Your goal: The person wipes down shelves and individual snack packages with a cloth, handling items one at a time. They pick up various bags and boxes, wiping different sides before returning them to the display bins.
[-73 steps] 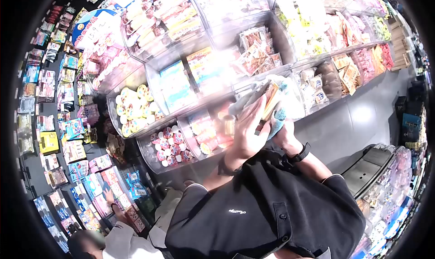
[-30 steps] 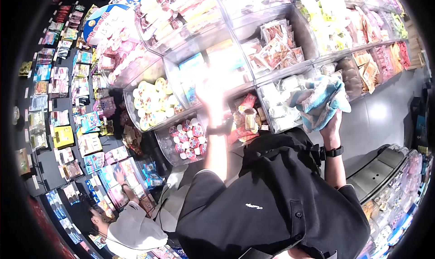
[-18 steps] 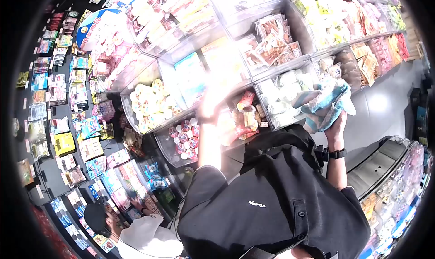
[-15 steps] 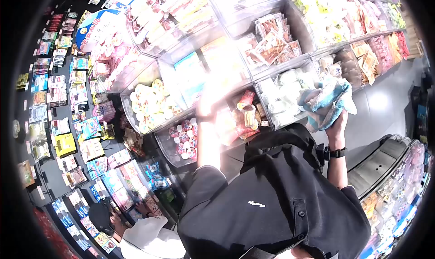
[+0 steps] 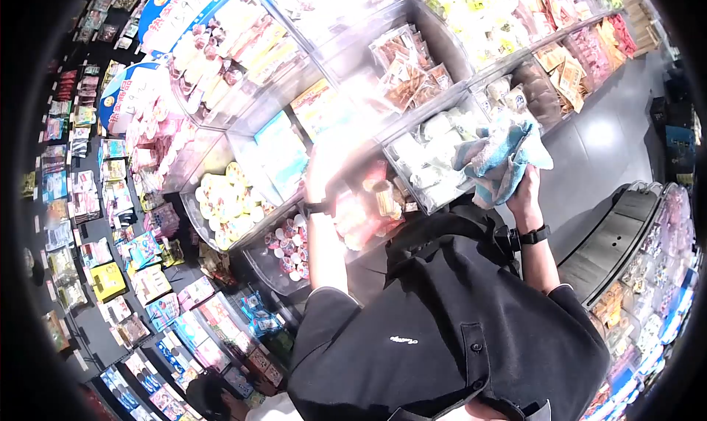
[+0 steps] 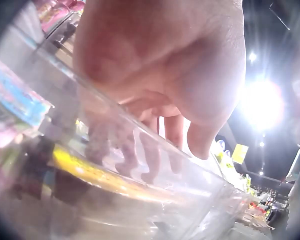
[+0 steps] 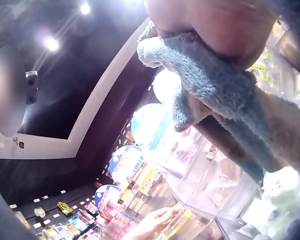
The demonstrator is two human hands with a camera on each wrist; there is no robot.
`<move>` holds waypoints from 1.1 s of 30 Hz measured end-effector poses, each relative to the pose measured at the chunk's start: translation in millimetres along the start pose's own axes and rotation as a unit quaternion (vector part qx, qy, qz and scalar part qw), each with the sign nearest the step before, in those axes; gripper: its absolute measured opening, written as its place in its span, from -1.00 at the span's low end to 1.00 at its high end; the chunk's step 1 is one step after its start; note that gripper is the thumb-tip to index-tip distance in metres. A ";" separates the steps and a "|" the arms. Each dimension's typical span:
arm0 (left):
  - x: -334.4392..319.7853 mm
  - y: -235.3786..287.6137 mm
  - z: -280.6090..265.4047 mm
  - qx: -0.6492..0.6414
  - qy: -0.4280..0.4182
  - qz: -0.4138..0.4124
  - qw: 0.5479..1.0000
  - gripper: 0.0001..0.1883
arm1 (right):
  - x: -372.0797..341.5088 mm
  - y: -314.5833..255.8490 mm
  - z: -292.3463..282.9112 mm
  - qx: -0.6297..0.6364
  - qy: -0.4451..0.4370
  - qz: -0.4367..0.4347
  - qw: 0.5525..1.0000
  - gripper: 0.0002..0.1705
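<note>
My right hand (image 5: 524, 191) grips a crumpled blue and white fluffy cloth (image 5: 508, 156), held over a clear bin of white-wrapped items (image 5: 431, 156). In the right wrist view the cloth (image 7: 210, 75) hangs below the palm. My left hand (image 5: 324, 163), washed out by glare, reaches over the front wall of another clear bin. Blue packs (image 5: 283, 152) and yellow-edged packs (image 5: 318, 106) lie in that bin. In the left wrist view the left hand's fingers (image 6: 149, 160) hang down, spread, behind the clear wall (image 6: 140, 200), above a yellow-edged item (image 6: 97, 175).
Clear bins hold yellow-lidded cups (image 5: 224, 200), red and white items (image 5: 289, 248) and brown packets (image 5: 409, 68). Packed shelves (image 5: 110, 274) run along the left, with another person at the lower left. A grey case-like ledge (image 5: 607, 237) stands at the right above the floor.
Both hands were together on the cloth and a tan flat item. The left hand has since parted leftward to the bin, and the right has carried the cloth rightward. The head view has shifted slightly.
</note>
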State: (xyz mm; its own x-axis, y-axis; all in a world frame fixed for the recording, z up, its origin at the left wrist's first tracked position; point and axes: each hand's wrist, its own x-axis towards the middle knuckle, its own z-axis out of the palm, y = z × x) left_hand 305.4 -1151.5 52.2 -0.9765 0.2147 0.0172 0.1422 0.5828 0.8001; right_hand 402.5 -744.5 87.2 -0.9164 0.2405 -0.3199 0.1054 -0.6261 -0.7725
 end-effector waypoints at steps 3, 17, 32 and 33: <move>-2.0 22.2 1.2 0.038 0.023 0.045 0.998 -0.76 | 3.2 -7.4 -2.9 0.090 -0.085 0.020 0.992 -0.36; -11.7 143.5 152.3 -0.069 0.113 -0.064 0.989 -0.86 | 79.4 -67.7 -72.2 0.232 -0.151 0.024 0.961 -0.47; 17.9 93.0 302.1 0.050 0.172 -0.202 0.963 -0.60 | 156.1 -123.9 -145.1 0.228 -0.010 0.258 0.939 -0.34; 19.0 94.2 305.3 0.041 0.184 -0.206 0.960 -0.58 | 160.8 -128.4 -144.3 0.220 -0.032 0.276 0.935 -0.34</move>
State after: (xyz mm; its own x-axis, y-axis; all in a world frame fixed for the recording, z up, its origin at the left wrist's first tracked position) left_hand 349.6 -853.3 -55.1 -0.9419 -0.3290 -0.0677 -0.2701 0.6219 0.7351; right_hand 297.3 -518.3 55.8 -0.7922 -0.2455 -0.5588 0.4130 -0.8897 -0.1947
